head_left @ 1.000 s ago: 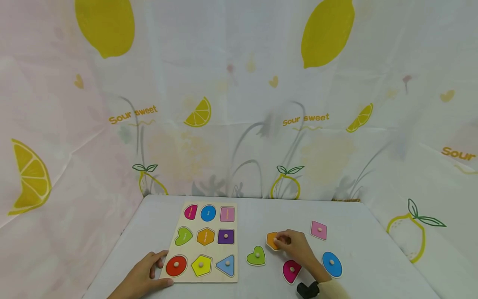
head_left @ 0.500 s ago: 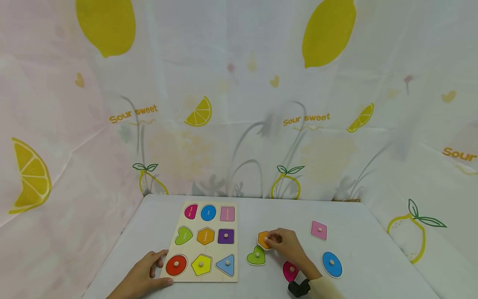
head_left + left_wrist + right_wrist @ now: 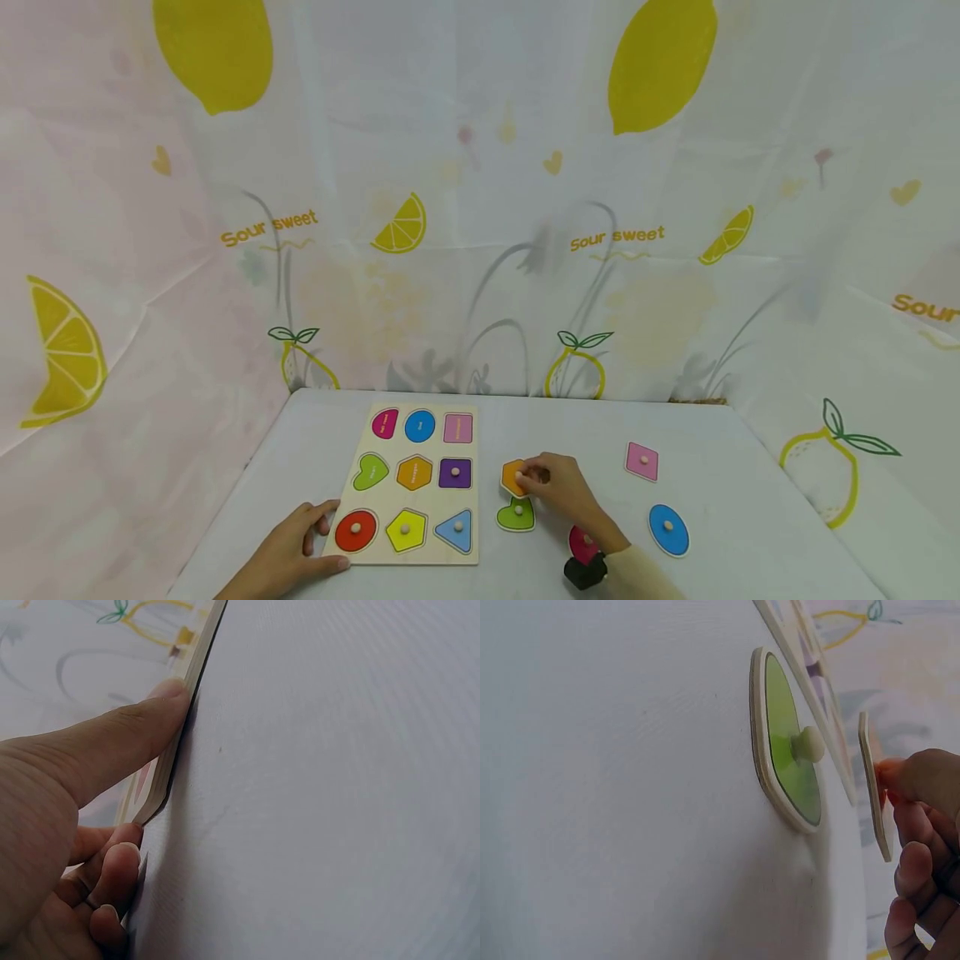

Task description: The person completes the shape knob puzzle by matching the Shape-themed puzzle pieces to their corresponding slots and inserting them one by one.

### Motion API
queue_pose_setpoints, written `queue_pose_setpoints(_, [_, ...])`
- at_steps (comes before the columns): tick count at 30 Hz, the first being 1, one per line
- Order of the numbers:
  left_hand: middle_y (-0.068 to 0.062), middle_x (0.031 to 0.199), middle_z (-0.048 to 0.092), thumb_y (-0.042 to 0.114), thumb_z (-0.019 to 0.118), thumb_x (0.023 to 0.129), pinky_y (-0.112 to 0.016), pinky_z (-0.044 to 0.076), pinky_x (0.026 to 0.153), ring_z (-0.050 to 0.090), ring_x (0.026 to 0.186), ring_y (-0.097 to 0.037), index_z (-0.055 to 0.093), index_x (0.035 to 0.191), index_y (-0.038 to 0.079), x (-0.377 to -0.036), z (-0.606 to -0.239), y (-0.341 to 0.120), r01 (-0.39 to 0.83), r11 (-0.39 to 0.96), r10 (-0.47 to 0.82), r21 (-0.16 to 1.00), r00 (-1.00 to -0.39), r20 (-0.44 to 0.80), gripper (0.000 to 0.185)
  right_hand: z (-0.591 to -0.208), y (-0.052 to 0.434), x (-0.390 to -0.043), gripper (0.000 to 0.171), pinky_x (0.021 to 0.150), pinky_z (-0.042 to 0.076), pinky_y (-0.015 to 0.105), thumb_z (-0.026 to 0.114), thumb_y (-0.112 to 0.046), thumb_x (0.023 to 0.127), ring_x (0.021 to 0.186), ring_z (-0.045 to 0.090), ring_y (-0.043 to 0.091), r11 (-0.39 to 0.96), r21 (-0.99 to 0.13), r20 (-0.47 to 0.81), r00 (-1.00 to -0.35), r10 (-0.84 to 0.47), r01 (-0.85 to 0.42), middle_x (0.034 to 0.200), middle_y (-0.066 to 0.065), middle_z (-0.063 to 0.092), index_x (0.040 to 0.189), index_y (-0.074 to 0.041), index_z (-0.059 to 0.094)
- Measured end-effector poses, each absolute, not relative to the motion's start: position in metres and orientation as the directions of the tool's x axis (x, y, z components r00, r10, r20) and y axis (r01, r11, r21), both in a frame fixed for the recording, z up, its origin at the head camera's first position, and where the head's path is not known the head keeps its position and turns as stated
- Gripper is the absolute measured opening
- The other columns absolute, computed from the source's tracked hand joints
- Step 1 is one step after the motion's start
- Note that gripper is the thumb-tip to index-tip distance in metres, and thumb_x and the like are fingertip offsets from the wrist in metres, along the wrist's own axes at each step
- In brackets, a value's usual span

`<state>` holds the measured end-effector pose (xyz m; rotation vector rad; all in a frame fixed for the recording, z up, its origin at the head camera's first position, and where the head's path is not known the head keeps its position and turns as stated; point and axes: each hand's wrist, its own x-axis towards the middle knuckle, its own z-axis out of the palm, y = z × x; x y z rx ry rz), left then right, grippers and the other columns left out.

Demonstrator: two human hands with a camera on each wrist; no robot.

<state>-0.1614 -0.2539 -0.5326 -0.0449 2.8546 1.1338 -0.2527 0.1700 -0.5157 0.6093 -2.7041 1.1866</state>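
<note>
My right hand (image 3: 561, 492) pinches the small knob of an orange hexagon puzzle piece (image 3: 512, 477). The piece is raised off the table, edge-on in the right wrist view. Just below it in the head view lies a green heart piece (image 3: 515, 518) with a wooden knob. To the left is the wooden puzzle board (image 3: 382, 492), with pieces in the red circle, yellow pentagon, blue triangle and purple square places. My left hand (image 3: 296, 546) holds the board's near left corner, thumb (image 3: 142, 724) on the near edge and fingers at the left side.
A magenta half-round piece (image 3: 582, 543) lies partly hidden under the right wrist and its black camera (image 3: 585, 572). Farther right on the white table (image 3: 720, 467) are a pink piece (image 3: 642, 461) and a blue round piece (image 3: 668, 530). Lemon-printed cloth hangs behind.
My right hand has moved left with the orange hexagon, from right of the green heart to just beyond it, nearer the board. The left hand has stayed on the board's corner.
</note>
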Motion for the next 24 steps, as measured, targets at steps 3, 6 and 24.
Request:
queue_pose_setpoints(3, [0.001,0.092,0.047,0.035,0.099,0.062,-0.025,0.04,0.06,0.044,0.072,-0.015,0.06,0.138,-0.002,-0.161,-0.532,-0.253,-0.054,0.726,-0.004,0.686,-0.997,-0.075,0.093,-0.513,0.164,-0.253,0.011,0.061,0.044,0.022,0.079,-0.02,0.092,0.07,0.05,0.007,0.609,-0.68,0.262,-0.911,-0.318,-0.408,0.074,-0.009,0.055,0.095,-0.009,0.077])
queue_pose_setpoints(6, [0.001,0.091,0.047,0.036,0.099,0.062,-0.025,0.04,0.06,0.043,0.071,-0.014,0.06,0.138,-0.002,-0.161,-0.532,-0.253,-0.05,0.732,-0.004,0.679,-0.998,-0.07,0.093,-0.512,0.159,-0.254,0.011,0.061,0.044,0.022,0.079,-0.02,0.092,0.07,0.05,0.007,0.614,-0.677,0.254,-0.912,-0.322,-0.406,0.073,-0.009,0.054,0.095,-0.01,0.076])
queue_pose_setpoints(24, [0.001,0.091,0.047,0.036,0.099,0.062,-0.025,0.039,0.059,0.043,0.071,-0.014,0.06,0.138,-0.002,-0.16,-0.532,-0.253,-0.046,0.733,0.0,0.679,-0.998,-0.067,0.093,-0.508,0.125,-0.262,0.015,0.059,0.042,0.021,0.077,-0.024,0.094,0.068,0.048,0.005,0.578,-0.68,0.267,-0.886,-0.379,-0.452,0.073,-0.01,0.054,0.097,-0.009,0.078])
